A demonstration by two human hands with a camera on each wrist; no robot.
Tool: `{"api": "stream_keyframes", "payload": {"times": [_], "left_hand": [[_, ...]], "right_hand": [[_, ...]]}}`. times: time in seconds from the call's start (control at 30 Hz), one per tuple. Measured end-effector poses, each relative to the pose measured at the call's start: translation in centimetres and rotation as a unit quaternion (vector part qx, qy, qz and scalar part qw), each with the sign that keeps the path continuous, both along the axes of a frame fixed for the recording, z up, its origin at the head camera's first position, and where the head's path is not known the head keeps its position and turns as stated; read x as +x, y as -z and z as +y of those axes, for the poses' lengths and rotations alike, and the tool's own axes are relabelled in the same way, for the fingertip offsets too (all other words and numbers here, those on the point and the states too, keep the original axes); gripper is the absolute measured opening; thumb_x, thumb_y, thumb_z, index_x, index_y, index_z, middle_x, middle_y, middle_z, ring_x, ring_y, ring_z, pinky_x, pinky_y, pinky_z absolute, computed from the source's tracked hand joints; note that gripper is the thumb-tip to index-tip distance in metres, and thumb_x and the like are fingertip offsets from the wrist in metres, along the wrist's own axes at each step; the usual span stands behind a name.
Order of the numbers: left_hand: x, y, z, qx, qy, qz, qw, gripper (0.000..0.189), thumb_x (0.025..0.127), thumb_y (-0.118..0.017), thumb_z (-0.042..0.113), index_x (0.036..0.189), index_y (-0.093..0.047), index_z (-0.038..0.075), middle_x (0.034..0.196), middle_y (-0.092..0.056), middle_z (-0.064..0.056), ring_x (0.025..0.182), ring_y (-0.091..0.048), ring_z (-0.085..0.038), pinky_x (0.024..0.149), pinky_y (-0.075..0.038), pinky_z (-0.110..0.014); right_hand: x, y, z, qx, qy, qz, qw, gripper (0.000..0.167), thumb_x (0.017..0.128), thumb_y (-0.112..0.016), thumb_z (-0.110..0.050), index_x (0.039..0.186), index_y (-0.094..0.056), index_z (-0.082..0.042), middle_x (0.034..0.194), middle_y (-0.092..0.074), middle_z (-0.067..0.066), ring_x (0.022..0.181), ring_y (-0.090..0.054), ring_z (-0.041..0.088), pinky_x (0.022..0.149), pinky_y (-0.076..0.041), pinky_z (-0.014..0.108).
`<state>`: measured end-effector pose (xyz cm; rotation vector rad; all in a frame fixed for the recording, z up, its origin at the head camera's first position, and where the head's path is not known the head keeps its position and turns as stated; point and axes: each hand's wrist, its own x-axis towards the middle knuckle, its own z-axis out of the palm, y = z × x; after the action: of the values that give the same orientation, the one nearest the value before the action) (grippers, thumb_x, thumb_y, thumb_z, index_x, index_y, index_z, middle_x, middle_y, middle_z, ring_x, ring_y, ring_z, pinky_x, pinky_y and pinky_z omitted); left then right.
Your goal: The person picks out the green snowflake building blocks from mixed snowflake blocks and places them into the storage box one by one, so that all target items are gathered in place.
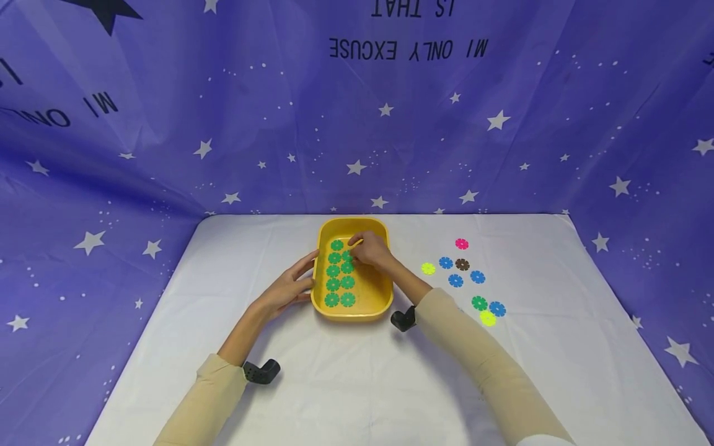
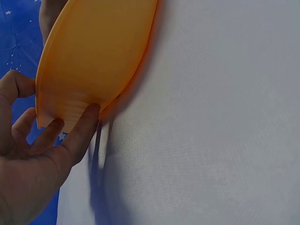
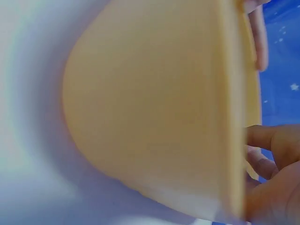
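A yellow tray (image 1: 365, 316) stands on the white table and holds two columns of green notched discs (image 1: 333, 271). My left hand (image 1: 287, 288) rests its spread fingertips along the tray's left outer wall. In the left wrist view, its thumb (image 2: 89, 115) touches the wall near the tabletop, and other fingers are by the rim. My right hand (image 1: 369, 249) reaches over the right rim into the tray, fingers bent. It pinches a green notched disc (image 1: 346, 256) near the top of the right column. The right wrist view hides these fingertips behind the rim.
Right of the tray lie loose notched discs: a pink one (image 1: 462, 244), a brown one (image 1: 462, 264), several blue ones (image 1: 455, 280), yellow ones (image 1: 427, 269) and a green one (image 1: 479, 303). A purple star-patterned cloth (image 1: 357, 136) hangs behind the table.
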<state>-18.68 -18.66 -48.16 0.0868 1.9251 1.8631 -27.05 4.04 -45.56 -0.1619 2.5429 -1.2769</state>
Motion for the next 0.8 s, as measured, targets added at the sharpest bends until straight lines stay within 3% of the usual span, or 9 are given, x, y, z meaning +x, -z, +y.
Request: {"api": "stream_keyframes", "payload": {"times": [0.17,0.37,0.8], "left_hand": [[0.1,0.0,-0.1,0.017,0.007,0.008,0.9998,0.078,0.094,-0.052,0.000,0.161,-0.019,0.021,0.165,-0.012,-0.011,0.139,-0.036,-0.040,0.098,-0.051,-0.042],[0.1,0.1,-0.1,0.028,0.011,0.014,0.9994,0.078,0.094,-0.051,-0.001,0.162,-0.019,0.020,0.165,-0.012,-0.012,0.137,-0.038,-0.042,0.097,-0.052,-0.043],[0.0,0.2,-0.2,0.021,0.009,0.010,0.9997,0.078,0.094,-0.052,0.000,0.161,-0.019,0.021,0.166,-0.012,-0.011,0.135,-0.041,-0.041,0.096,-0.052,-0.042]], "right_hand": [[1.3,-1.9,1.5,-0.048,-0.025,-0.006,0.9985,0.029,0.090,-0.066,-0.005,0.118,-0.068,0.004,0.094,-0.071,0.019,0.086,-0.068,0.037,0.075,-0.058,0.037],[3.1,-3.6,4.2,-0.080,-0.020,-0.011,0.9966,0.021,0.092,-0.067,-0.004,0.112,-0.069,0.001,0.105,-0.068,0.024,0.095,-0.067,0.042,0.086,-0.057,0.047],[7.1,-3.2,11.5,-0.067,-0.011,0.038,0.9970,0.023,0.094,-0.067,-0.011,0.115,-0.070,-0.004,0.098,-0.070,0.011,0.093,-0.067,0.033,0.078,-0.060,0.036]]}}
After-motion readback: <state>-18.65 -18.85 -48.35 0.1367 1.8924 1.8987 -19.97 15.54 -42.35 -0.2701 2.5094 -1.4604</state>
